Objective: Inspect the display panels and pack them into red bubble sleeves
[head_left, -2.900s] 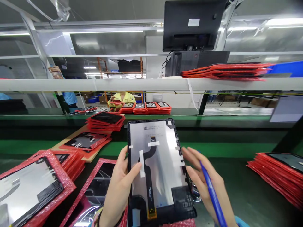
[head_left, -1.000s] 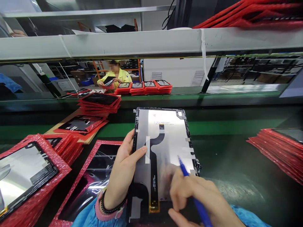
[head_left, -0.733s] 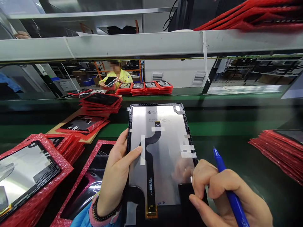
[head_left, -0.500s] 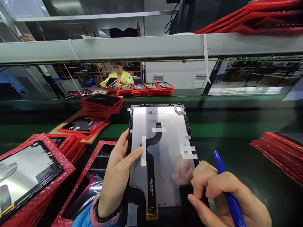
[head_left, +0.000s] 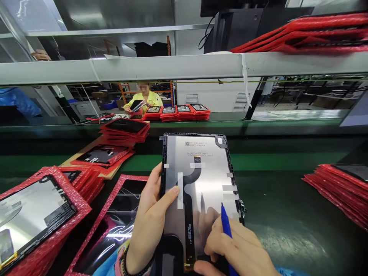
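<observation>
My left hand (head_left: 156,214) grips the left edge of a tablet screen panel (head_left: 209,176), its thumb on the silvery back beside a white tape strip. The panel is tilted up toward me, with a black flex cable (head_left: 189,214) running down it and pale tape pieces at the right edge. Over its lower right part is my right hand (head_left: 235,245), fingers curled, with a blue pen (head_left: 226,222) held between them, tip pointing up and away. The right fingertips are near the lower end of the cable; whether they touch the panel I cannot tell.
At left lie a panel in red bubble wrap (head_left: 31,214), a glossy sheet (head_left: 112,226) and further red-wrapped stacks (head_left: 125,128). Another red stack (head_left: 336,188) sits at right. A shelf beam (head_left: 172,67) crosses above the green bench (head_left: 276,153). Across it, a person in yellow (head_left: 155,99) holds a panel.
My right hand has moved left from the panel's right edge to over its lower part, carrying the pen. The panel appears slightly further right and lower in view.
</observation>
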`<state>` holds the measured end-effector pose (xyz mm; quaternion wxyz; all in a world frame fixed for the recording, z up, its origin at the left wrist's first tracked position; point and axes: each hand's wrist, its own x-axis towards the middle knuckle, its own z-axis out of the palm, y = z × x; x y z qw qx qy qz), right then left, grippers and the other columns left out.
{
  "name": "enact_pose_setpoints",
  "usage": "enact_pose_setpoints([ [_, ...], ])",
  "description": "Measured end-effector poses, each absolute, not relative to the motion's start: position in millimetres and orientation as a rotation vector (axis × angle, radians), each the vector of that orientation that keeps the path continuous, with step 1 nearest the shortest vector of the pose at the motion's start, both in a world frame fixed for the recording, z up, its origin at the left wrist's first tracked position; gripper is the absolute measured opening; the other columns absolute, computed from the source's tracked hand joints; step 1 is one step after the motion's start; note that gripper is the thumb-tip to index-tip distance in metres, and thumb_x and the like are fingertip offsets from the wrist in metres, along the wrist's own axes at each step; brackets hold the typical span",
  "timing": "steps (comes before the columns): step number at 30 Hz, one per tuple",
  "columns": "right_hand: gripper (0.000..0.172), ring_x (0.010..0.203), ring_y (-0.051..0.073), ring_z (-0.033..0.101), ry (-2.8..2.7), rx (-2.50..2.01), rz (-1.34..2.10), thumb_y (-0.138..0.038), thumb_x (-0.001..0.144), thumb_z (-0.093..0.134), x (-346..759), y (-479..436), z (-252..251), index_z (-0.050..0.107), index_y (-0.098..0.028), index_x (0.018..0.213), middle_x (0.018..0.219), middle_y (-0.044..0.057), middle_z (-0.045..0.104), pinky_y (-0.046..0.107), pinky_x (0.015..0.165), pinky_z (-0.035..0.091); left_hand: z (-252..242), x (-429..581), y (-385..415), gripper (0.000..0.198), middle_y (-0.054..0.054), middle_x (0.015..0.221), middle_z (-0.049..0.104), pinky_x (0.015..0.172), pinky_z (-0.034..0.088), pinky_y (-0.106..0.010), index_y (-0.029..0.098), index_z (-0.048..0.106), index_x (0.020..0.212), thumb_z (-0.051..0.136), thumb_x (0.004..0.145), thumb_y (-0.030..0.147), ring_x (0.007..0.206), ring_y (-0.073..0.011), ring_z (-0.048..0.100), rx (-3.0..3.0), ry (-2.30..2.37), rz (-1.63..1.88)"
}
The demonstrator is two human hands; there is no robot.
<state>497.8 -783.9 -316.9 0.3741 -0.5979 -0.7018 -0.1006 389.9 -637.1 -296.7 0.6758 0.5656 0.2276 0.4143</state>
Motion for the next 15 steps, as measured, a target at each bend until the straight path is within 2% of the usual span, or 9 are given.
enact_pose_setpoints([
  [6,0.025,0.051,0.015,0.049,-1.758,-1.447,-0.569,-0.029,0.093,0.049,497,-766,-330,0.05,-0.019,0.071,0.056,0.001,0.054,0.023,0.045,0.04,-298,394,-637,0.054,0.003,0.127,0.062,0.095,0.043,-0.021,0.03,0.047,0.131,0.066,0.081,0.026,0.117,-0.0166,0.055,1.254,0.521,0.912],
  [9,0.021,0.055,0.016,0.051,-1.809,-1.451,-0.568,-0.023,0.093,0.049,502,-764,-335,0.051,-0.019,0.072,0.058,0.002,0.056,0.023,0.048,0.044,-297,391,-638,0.054,0.003,0.123,0.064,0.093,0.044,-0.018,0.03,0.047,0.13,0.067,0.08,0.027,0.114,-0.0144,0.057,1.239,0.549,0.929],
  [12,0.012,0.062,0.016,0.053,-1.832,-1.461,-0.559,-0.012,0.086,0.055,509,-763,-337,0.051,-0.02,0.078,0.067,0.002,0.06,0.023,0.054,0.048,-297,387,-637,0.05,0.002,0.12,0.066,0.09,0.047,-0.019,0.027,0.05,0.127,0.067,0.08,0.031,0.11,-0.016,0.06,1.26,0.538,0.952],
  [15,0.015,0.068,0.017,0.057,-1.793,-1.431,-0.48,-0.007,0.081,0.057,512,-766,-330,0.051,-0.021,0.083,0.072,0.002,0.062,0.024,0.06,0.053,-297,385,-635,0.047,-0.001,0.111,0.069,0.082,0.05,-0.019,0.024,0.054,0.122,0.068,0.079,0.034,0.097,-0.0163,0.065,1.325,0.518,0.976],
])
